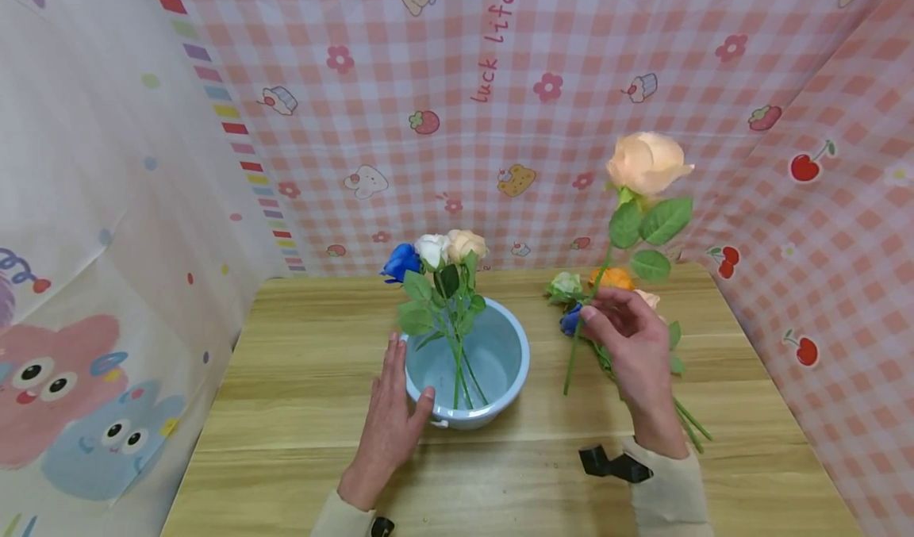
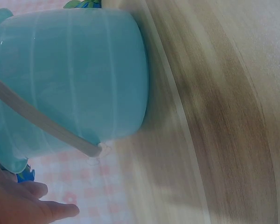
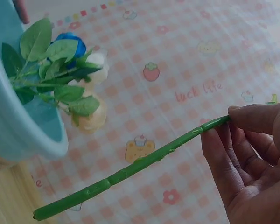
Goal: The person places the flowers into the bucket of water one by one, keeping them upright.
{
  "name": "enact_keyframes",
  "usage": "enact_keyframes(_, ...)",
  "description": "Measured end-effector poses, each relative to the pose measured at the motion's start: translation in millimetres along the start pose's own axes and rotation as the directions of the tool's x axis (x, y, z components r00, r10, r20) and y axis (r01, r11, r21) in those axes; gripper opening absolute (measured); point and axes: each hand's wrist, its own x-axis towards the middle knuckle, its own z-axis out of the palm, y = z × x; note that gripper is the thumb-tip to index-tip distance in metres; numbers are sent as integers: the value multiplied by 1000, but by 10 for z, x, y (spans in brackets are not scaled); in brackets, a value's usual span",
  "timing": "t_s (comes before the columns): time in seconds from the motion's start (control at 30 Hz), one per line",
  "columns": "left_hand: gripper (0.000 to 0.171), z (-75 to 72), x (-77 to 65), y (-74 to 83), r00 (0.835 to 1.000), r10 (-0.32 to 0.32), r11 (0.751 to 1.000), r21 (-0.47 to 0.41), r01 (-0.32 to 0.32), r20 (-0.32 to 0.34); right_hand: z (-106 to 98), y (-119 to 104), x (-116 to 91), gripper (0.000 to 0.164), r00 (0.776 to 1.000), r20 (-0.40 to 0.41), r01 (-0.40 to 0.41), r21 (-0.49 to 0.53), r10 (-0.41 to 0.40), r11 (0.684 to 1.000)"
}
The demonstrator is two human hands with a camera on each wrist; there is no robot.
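Observation:
My right hand pinches the green stem of a peach rose between thumb and fingers, bloom up, to the right of a light blue bucket. The stem's lower end hangs free in the right wrist view. At the bucket's left rim rests my left hand, fingers extended. Inside the bucket stand a blue rose, a white rose and a cream rose, leaning toward the back left. The left wrist view shows the bucket's side with its pale handle hanging down.
Behind my right hand, more flowers lie on the wooden table: an orange one, a pale green one, a blue one and a peach one. Checked cloth hangs along the table's back and right.

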Motion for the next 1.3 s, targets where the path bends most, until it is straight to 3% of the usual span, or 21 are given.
enact_keyframes(0.23,81,-1,-5,-6,1000,-4,1000,10,4,1,157,-55,-4,25,999,22,35,57,-36,998)
enact_keyframes(0.7,81,3,-1,-6,1000,0,1000,15,0,1,446,-84,-8,26,991,88,95,69,-101,993)
enact_keyframes(0.93,82,-4,7,1,1000,-10,1000,14,10,5,597,-73,-27,27,989,118,81,90,-91,993)
enact_keyframes(1.3,81,-6,2,8,1000,-13,1000,15,13,8,770,47,-61,25,980,186,72,36,-77,997)
